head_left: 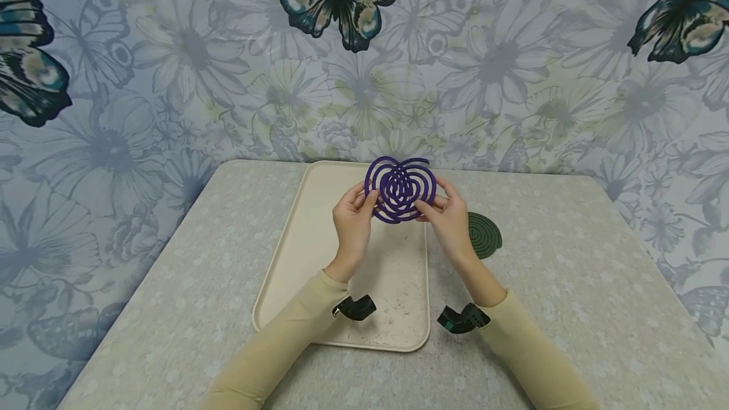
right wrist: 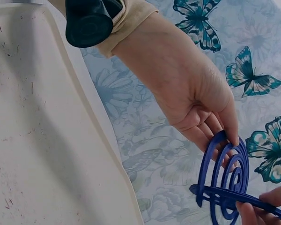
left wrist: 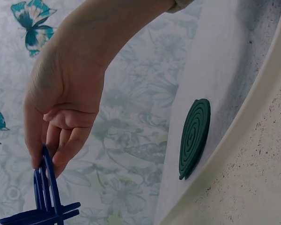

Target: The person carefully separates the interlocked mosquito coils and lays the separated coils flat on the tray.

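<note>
Both hands hold up a pair of purple mosquito coils [head_left: 400, 190] above the far part of a tray. The two spirals are threaded through each other. At their left edge, the left hand [head_left: 352, 223] pinches one coil between thumb and fingers; the right hand [head_left: 452, 223] pinches the other side. From the left wrist, the coils [left wrist: 48, 187] appear edge-on, crossing at an angle. The right wrist view has their rings [right wrist: 239, 197] spread apart and still crossing. A green mosquito coil [head_left: 485, 236] lies flat on the table, partly behind the right hand.
The cream tray [head_left: 342, 328] lies lengthwise on the pale patterned table [head_left: 569, 283], with small reddish crumbs scattered on its near right part. A wall covering [head_left: 501, 68] with flowers and butterflies stands behind the table. Dark straps with devices [head_left: 354, 307] hang at both wrists.
</note>
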{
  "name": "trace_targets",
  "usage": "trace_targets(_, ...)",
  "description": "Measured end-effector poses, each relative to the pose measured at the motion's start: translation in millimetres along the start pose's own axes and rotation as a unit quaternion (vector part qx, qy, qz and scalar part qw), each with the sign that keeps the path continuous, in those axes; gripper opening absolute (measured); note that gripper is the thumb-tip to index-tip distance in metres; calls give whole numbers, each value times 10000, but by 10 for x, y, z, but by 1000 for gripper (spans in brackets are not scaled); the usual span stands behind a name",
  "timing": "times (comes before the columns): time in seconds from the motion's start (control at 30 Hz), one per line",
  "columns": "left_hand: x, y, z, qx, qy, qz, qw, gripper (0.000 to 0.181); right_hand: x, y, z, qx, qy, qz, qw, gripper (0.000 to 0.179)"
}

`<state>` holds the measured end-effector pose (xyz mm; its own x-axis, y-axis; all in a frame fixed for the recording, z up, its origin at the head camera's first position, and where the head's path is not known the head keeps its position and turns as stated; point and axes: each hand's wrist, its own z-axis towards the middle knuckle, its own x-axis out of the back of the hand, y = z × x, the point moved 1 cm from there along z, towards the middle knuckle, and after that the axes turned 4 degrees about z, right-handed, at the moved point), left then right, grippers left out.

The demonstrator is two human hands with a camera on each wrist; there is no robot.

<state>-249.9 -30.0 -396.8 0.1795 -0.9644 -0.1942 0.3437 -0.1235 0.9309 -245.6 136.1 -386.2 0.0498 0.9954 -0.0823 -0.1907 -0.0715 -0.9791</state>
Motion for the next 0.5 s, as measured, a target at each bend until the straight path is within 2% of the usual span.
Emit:
trace_targets(0.2, 15, -18, 8, 424, 201, -406, 9981, 36, 27, -16, 3, -141, 397, 393, 9983, 52)
trace_targets(0.4, 15, -5, -3, 709, 161, -710, 9948, 44, 45, -9, 15, -655, 440, 920, 9926, 52)
trace_targets(0.5, 18, -20, 8, 805, 146, -781, 9936, 42, 36, 0, 23, -997, 379, 1280, 9860, 55)
